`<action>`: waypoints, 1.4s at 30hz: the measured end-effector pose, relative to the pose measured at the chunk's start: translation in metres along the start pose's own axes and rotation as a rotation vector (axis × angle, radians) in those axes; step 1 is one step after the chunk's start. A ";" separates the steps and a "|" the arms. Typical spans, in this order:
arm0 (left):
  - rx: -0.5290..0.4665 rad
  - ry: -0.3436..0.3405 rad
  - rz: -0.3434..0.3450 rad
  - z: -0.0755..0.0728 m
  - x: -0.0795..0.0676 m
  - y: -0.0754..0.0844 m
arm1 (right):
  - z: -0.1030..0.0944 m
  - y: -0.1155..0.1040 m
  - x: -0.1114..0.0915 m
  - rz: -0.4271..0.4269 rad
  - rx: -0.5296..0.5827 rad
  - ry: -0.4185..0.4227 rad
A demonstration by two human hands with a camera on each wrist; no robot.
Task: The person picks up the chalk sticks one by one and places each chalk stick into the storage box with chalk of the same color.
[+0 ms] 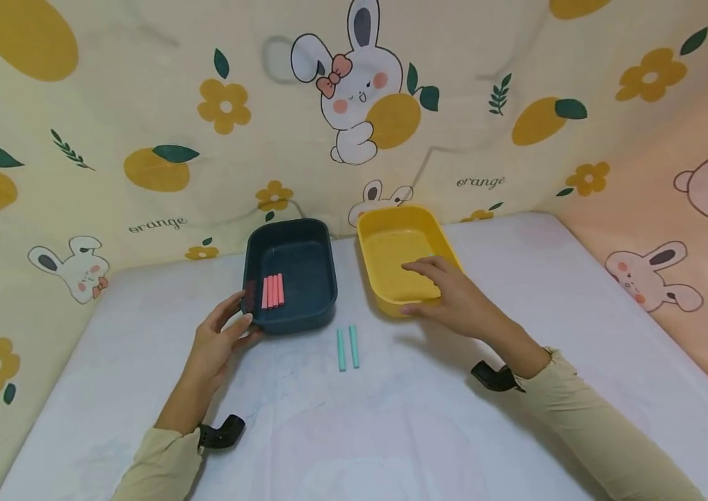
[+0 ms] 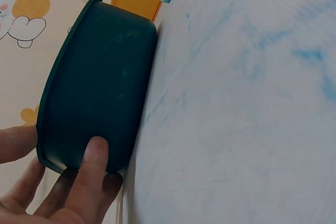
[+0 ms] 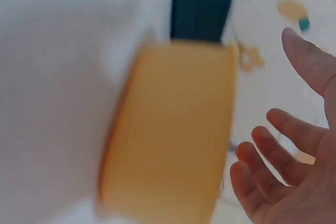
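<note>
My left hand [image 1: 219,341] grips the near left corner of a dark teal bin [image 1: 298,323], its thumb against the outer wall in the left wrist view. Inside the bin lie several pink chalk sticks [image 1: 272,291] side by side. Over the near right part of a yellow bin [image 1: 385,264] hovers my right hand [image 1: 454,299], fingers spread apart from the thumb and nothing between them. A bit of mint green shows just behind its fingers, mostly hidden. Two mint green chalk sticks [image 1: 347,348] lie nearly parallel on the table in front of the bins.
White cloth with faint blue smudges covers the table [image 1: 354,445]. Behind the bins rises a printed fabric backdrop [image 1: 235,174] with rabbits and oranges, and it continues along the right side. Black cameras are strapped to both wrists.
</note>
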State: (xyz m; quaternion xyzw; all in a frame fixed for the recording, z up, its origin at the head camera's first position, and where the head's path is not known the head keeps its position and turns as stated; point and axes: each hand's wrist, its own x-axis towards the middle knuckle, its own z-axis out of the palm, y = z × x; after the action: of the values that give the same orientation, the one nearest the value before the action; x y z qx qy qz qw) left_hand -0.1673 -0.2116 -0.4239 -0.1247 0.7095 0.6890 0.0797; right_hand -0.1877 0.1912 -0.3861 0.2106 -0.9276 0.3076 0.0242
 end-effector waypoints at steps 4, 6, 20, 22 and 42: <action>0.007 -0.006 0.003 -0.002 -0.003 0.000 | -0.020 0.017 -0.002 0.075 -0.035 0.029; 0.017 -0.004 0.010 -0.004 -0.004 0.001 | -0.027 0.025 -0.002 0.126 -0.053 0.010; 0.019 -0.009 0.045 -0.007 -0.007 0.000 | -0.021 0.056 0.005 0.265 0.013 -0.218; 0.079 -0.009 0.071 -0.006 -0.007 0.000 | -0.022 0.057 0.005 0.273 0.012 -0.228; 0.666 0.185 0.675 0.028 -0.029 0.015 | -0.023 0.063 0.009 0.290 0.070 -0.228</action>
State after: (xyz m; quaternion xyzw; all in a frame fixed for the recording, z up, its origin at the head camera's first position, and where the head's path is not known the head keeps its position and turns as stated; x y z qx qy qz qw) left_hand -0.1457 -0.1814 -0.4021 0.0839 0.8964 0.3979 -0.1763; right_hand -0.2228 0.2467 -0.4008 0.1087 -0.9336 0.3142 -0.1332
